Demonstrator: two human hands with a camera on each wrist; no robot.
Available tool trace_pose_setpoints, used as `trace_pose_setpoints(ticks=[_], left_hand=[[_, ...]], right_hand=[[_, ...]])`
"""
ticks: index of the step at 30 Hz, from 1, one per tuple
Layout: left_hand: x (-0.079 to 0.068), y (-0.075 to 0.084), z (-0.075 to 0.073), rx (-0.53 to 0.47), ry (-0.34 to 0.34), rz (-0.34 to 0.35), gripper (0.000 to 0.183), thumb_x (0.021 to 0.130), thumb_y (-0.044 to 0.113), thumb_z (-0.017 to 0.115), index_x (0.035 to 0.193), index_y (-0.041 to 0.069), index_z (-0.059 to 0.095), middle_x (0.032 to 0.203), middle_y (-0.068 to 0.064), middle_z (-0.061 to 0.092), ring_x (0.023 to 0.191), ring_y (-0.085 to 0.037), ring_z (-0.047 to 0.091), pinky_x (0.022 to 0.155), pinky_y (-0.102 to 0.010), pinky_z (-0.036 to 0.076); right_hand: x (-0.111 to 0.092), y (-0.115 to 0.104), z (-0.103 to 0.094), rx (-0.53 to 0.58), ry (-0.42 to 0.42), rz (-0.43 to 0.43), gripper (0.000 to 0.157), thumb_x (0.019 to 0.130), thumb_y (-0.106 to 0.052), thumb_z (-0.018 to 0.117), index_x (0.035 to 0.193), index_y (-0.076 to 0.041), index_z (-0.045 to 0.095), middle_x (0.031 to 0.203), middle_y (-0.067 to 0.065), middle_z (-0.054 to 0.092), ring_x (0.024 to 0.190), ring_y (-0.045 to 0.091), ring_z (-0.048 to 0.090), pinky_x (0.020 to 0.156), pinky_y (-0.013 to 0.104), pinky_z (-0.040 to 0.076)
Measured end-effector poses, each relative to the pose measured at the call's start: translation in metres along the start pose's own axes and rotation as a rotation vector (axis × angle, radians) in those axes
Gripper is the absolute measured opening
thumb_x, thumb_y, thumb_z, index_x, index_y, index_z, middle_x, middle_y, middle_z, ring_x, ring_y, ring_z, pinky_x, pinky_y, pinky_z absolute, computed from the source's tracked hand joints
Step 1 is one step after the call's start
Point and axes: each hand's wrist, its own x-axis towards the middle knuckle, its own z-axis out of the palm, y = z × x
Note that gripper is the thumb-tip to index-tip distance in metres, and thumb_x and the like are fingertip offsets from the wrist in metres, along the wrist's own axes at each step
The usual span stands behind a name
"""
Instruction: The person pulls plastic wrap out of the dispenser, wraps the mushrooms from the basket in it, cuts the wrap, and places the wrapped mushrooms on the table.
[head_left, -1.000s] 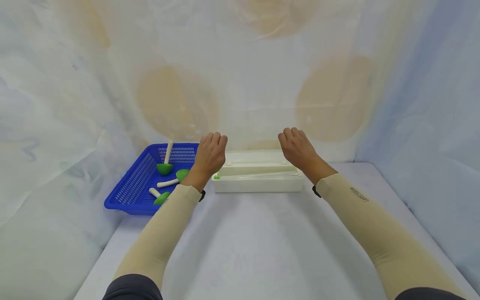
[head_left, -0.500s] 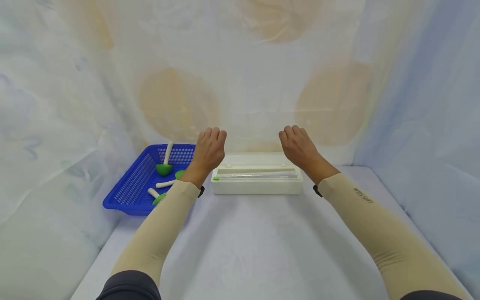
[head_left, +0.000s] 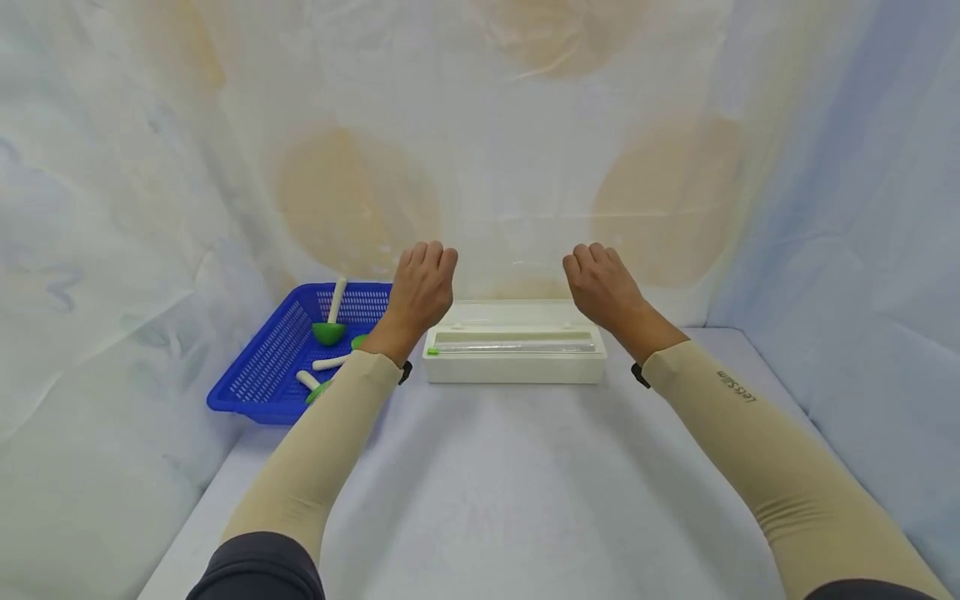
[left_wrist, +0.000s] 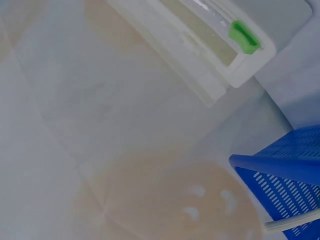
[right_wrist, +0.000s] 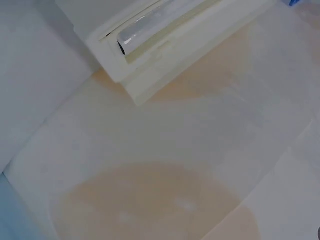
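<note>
Hands, left hand [head_left: 422,287] and right hand [head_left: 603,287], are in the air with curled fingers; whether they hold something, I cannot tell. White open box [head_left: 513,370] with clear roll [head_left: 517,346] is seen between and below them, on the desk [head_left: 532,475].

Soft shadows streak the table [head_left: 525,500] under dull light.

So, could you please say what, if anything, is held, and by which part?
It cannot be told: the bare left hand and bare right hand curl away from view.
</note>
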Motion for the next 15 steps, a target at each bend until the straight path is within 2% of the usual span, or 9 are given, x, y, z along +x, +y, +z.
trace_pose_setpoints(ticks=[5,8,15], left_hand=[[0.009,-0.001,-0.002,0.016,-0.018,-0.007,0.023,0.098,0.005,0.024,0.094,0.004,0.046,0.079,-0.009,0.037,0.068,-0.025,0.032,0.061,-0.037,0.028],[0.013,-0.003,-0.004,0.029,-0.046,-0.018,0.020,0.097,0.005,0.026,0.096,0.004,0.046,0.082,-0.008,0.037,0.070,-0.025,0.033,0.062,-0.037,0.028],[0.015,-0.006,-0.004,0.025,-0.048,-0.018,0.017,0.095,0.002,0.030,0.094,0.004,0.047,0.081,-0.009,0.038,0.070,-0.026,0.034,0.061,-0.037,0.029]], right_hand=[[0.002,0.004,0.001,-0.005,0.013,0.015,0.021,0.097,0.004,0.032,0.081,0.005,0.045,0.072,0.014,0.038,0.060,0.026,0.034,0.052,0.035,0.030],[0.003,0.005,0.000,0.003,0.027,0.017,0.018,0.095,0.005,0.036,0.080,0.005,0.045,0.072,0.014,0.038,0.060,0.026,0.034,0.052,0.035,0.030],[0.005,0.005,-0.002,0.004,0.020,0.015,0.015,0.093,0.006,0.041,0.079,0.005,0.046,0.071,0.013,0.037,0.060,0.025,0.033,0.052,0.035,0.030]])
